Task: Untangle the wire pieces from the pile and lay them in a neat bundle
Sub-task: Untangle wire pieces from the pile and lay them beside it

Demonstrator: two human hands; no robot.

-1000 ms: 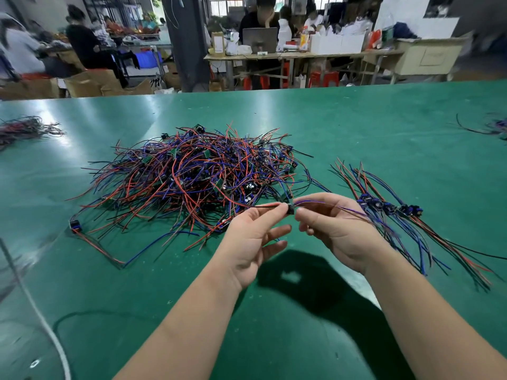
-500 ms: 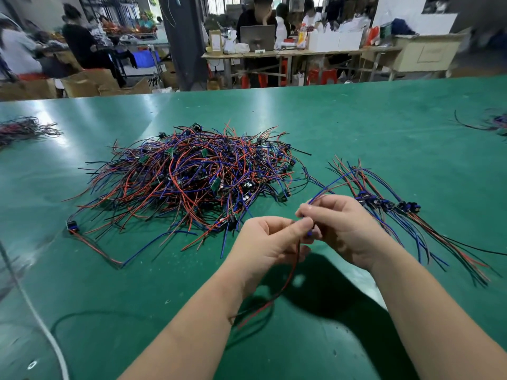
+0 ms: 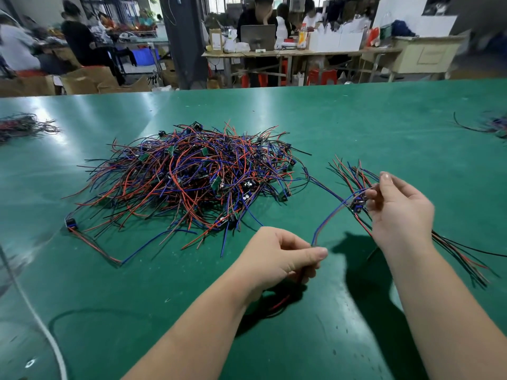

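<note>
Fingers: my left hand's (image 3: pixel 277 259) thumb and forefinger are pinched on one wire piece (image 3: pixel 327 222). My right hand (image 3: pixel 400 212) pinches that piece's dark connector end, with the forefinger raised.
Wire piece: I see it running in an arc between both hands, and a red tail shows under my left hand.
Pile (image 3: pixel 192 179): tangled red, blue and black wires, left of my hands on the green table (image 3: pixel 356 119).
Bundle (image 3: pixel 463 259): sorted wires lying beneath my right hand, just right of the pile.

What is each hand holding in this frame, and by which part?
One wire piece, stretched between both hands. The right hand pinches its connector end; the left hand pinches the wires further along, loose tails trailing below.
</note>
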